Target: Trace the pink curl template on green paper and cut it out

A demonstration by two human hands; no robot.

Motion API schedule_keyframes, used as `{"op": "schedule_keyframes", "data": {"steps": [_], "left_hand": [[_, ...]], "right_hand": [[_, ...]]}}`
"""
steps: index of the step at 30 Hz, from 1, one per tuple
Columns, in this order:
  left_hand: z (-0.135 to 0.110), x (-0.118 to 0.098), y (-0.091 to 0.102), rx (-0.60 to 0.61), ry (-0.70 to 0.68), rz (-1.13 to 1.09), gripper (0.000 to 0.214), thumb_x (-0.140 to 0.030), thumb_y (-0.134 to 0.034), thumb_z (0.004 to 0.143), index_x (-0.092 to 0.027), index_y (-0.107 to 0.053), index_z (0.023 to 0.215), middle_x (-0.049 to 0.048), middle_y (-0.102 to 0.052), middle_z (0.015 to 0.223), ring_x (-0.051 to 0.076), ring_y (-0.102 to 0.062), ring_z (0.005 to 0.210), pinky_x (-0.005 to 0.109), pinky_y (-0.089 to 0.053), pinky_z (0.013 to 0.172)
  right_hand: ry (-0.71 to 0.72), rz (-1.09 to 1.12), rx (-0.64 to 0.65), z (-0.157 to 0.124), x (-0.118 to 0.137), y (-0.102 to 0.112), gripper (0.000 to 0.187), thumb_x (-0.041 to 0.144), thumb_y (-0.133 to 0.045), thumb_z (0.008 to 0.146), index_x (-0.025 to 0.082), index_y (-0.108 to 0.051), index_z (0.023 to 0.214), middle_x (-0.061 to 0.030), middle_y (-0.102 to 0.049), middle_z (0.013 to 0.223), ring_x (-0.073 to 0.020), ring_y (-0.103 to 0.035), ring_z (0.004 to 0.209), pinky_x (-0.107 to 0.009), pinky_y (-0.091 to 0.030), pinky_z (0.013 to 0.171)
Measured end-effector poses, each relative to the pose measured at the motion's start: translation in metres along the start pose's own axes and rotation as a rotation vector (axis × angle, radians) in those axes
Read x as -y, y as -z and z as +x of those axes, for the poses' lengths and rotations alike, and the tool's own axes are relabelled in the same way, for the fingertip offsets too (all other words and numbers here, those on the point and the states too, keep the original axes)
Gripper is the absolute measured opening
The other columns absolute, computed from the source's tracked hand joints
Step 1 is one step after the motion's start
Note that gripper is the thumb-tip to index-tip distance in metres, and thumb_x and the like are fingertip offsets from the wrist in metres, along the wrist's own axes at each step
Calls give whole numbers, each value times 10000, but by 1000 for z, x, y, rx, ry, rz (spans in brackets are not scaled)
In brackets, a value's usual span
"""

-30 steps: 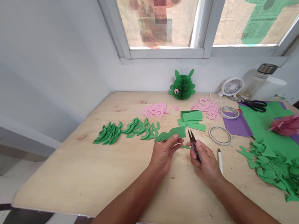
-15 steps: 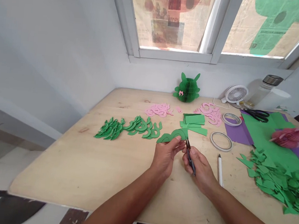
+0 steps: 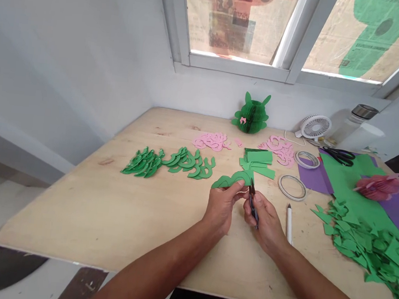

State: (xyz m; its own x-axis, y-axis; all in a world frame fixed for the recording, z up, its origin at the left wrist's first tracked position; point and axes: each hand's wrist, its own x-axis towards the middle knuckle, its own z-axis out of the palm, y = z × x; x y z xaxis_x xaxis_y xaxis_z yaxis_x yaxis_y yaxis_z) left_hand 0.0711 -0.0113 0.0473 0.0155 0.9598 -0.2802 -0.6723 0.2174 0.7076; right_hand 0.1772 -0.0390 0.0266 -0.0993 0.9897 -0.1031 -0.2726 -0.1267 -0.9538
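Note:
Between the fingers of my left hand (image 3: pixel 223 203) is a piece of green paper (image 3: pixel 242 175) with curved outlines drawn on it. My right hand (image 3: pixel 266 220) grips small dark scissors (image 3: pixel 253 205), whose blades meet the paper's right end. Both hands are above the wooden table (image 3: pixel 136 223), close together. Behind the paper lie green paper strips (image 3: pixel 259 157). To the left are a pile of cut curved green pieces (image 3: pixel 187 161) and a denser green pile (image 3: pixel 143 162). A white pen (image 3: pixel 289 224) lies right of my right hand.
Green scraps (image 3: pixel 370 241) heap at the right, near purple sheets (image 3: pixel 310 176) and a pink paper figure (image 3: pixel 377 186). Tape rolls (image 3: pixel 292 187), black scissors (image 3: pixel 338 156), a small fan (image 3: pixel 315 127) and a bottle (image 3: pixel 352 124) stand or lie nearby. A green paper figure (image 3: pixel 254 117) is by the wall; pink cutouts (image 3: pixel 210 141) lie before it.
The view has shifted slightly. My left hand still holds the green paper, and the scissors in my right hand stay at its right end, with their blades at a slightly different angle.

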Motion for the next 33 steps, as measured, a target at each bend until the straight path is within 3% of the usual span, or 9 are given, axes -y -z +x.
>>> {"op": "schedule_keyframes", "data": {"steps": [33], "left_hand": [[-1,4,-1,2,9,-70,194,-236,-799,553,-117,-672,638,23,-621,659,141,-603,678,298,-499,709]], "right_hand": [[30,18,-11,1,1,0,331,476,-501,889,172,-528,760,38,-445,602,-54,-292,466,-232,-194,440]]}}
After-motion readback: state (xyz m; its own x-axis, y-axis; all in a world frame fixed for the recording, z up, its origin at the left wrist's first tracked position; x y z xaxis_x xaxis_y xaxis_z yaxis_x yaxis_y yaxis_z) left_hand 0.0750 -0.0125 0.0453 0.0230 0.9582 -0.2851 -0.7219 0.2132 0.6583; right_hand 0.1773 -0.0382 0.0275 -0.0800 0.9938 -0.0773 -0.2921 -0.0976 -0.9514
